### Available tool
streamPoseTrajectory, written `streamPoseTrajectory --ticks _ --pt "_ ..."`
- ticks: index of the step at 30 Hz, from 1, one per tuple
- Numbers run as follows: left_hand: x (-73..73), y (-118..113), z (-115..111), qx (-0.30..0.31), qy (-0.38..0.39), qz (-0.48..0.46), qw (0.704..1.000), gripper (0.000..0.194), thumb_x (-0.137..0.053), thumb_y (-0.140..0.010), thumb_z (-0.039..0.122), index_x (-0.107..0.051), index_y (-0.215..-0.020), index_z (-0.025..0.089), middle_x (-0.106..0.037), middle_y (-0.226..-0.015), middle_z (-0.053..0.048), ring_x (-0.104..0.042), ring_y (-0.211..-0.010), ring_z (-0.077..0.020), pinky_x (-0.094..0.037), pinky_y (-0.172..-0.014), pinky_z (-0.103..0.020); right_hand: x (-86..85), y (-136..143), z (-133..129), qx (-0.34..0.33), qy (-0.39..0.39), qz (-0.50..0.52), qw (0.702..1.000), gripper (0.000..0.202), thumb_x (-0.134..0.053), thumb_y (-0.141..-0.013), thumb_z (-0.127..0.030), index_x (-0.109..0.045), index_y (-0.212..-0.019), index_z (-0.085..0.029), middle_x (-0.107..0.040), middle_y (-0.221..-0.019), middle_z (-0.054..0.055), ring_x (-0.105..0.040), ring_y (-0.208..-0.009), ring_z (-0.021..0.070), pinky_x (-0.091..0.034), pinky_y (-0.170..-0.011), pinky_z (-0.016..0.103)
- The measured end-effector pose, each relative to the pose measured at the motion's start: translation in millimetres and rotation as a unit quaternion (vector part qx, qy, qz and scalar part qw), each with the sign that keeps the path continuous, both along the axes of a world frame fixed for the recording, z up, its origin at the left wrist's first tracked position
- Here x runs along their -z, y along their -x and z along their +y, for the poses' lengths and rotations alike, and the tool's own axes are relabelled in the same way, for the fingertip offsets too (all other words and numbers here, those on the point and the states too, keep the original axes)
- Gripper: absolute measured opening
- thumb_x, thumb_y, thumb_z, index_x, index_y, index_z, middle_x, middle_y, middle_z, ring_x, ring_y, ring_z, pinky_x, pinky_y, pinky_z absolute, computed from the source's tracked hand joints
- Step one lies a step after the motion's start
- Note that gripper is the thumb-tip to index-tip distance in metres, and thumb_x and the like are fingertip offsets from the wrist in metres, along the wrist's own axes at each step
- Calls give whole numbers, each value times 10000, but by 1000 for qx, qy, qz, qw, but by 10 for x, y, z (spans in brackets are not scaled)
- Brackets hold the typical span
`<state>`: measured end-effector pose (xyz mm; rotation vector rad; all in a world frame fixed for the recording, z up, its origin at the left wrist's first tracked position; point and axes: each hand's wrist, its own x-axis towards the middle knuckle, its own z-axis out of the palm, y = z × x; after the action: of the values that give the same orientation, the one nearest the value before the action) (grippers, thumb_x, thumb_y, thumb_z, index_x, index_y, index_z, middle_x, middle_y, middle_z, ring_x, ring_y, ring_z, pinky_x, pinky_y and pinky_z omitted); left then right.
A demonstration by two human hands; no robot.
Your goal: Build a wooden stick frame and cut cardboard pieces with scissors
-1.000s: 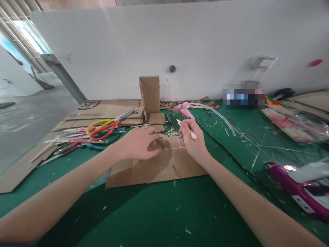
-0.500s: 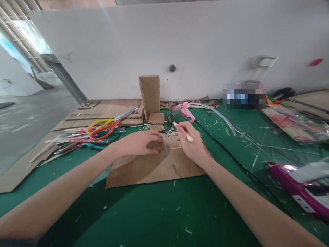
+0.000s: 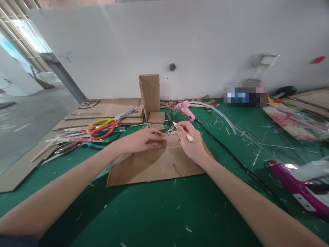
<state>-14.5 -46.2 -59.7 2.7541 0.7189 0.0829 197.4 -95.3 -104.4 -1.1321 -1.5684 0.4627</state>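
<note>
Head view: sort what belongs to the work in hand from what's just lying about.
Seemingly in use:
pale stick, in the right hand
brown cardboard sheet, beneath that hand and the left hand

Seemingly just lying about:
yellow-and-orange scissors
pink glue gun
purple-and-white device

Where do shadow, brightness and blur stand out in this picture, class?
In the head view, soft shadow darkens the cardboard below the left hand; in the head view, a bright spot shows on the purple device; in the head view, packets at right look smeared, and a pixelated patch hides detail.
</note>
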Motion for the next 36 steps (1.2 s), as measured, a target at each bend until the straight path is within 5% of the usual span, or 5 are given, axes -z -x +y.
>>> streamPoseTrajectory --ticks 18,26,36 --pt "47 24 41 -21 23 -3 1000 392 -425 -898 408 -482 -1273 309 -436 -1367 -17 -410 -1209 -219 -321 -990 -339 -20 -1 -43 -19 13 1 1000 178 -422 -901 -362 -515 -928 -212 -572 -713 -6 -516 -576 112 -383 -530 228" --pt "98 29 125 -65 48 -2 997 421 -510 -834 476 -531 -1222 314 -489 -1199 -52 -437 -1102 -233 -352 -931 -352 -136 34 -113 -89 128 54 986 298 -467 -866 -365 -424 -621 -200 -460 -460 -54 -402 -387 72 -286 -399 201" --pt "98 18 135 -64 57 -13 996 374 -519 -824 476 -590 -1136 282 -492 -1095 -61 -446 -1055 -231 -348 -923 -354 -121 259 -138 -159 142 -110 971 225 -448 -857 -334 -469 -684 -191 -546 -603 -21 -451 -513 85 -297 -485 214"
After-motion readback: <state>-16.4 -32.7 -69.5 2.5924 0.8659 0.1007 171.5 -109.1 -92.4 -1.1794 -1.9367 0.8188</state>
